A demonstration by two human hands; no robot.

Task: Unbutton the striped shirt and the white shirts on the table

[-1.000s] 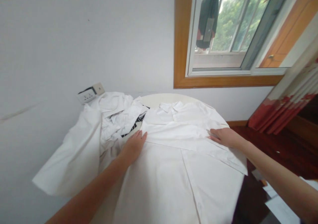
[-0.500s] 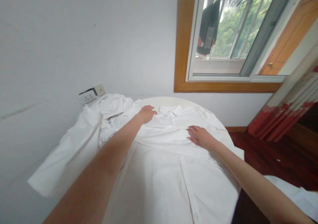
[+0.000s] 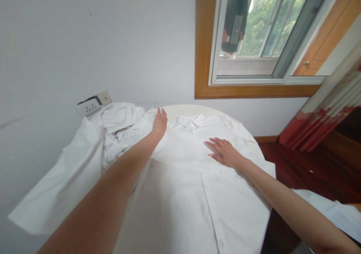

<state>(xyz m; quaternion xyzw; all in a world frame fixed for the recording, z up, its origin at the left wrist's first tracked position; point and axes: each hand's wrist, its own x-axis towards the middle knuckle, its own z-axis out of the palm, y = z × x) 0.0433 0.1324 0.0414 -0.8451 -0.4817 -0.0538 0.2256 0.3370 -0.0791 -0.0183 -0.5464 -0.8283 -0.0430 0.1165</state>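
A white collared shirt [image 3: 191, 179] lies spread over a round white table [image 3: 180, 110], collar at the far side, with a sleeve folded across its chest. My left hand [image 3: 159, 123] reaches far forward, fingers straight and together, its edge resting at the shirt's left shoulder beside the collar. My right hand [image 3: 224, 151] lies flat on the folded sleeve at mid-chest, fingers stretched out toward the left. Neither hand holds anything.
A heap of crumpled white clothes [image 3: 113, 133] sits at the table's left against the wall, one piece hanging over the edge. A wall socket [image 3: 90, 104] is behind it. A window [image 3: 254, 32] and red-patterned curtain [image 3: 324, 118] stand at right above dark wood floor.
My left hand slid from the shirt's left side up to the shoulder near the collar. My right hand moved left from the shirt's right edge to mid-chest on the sleeve.
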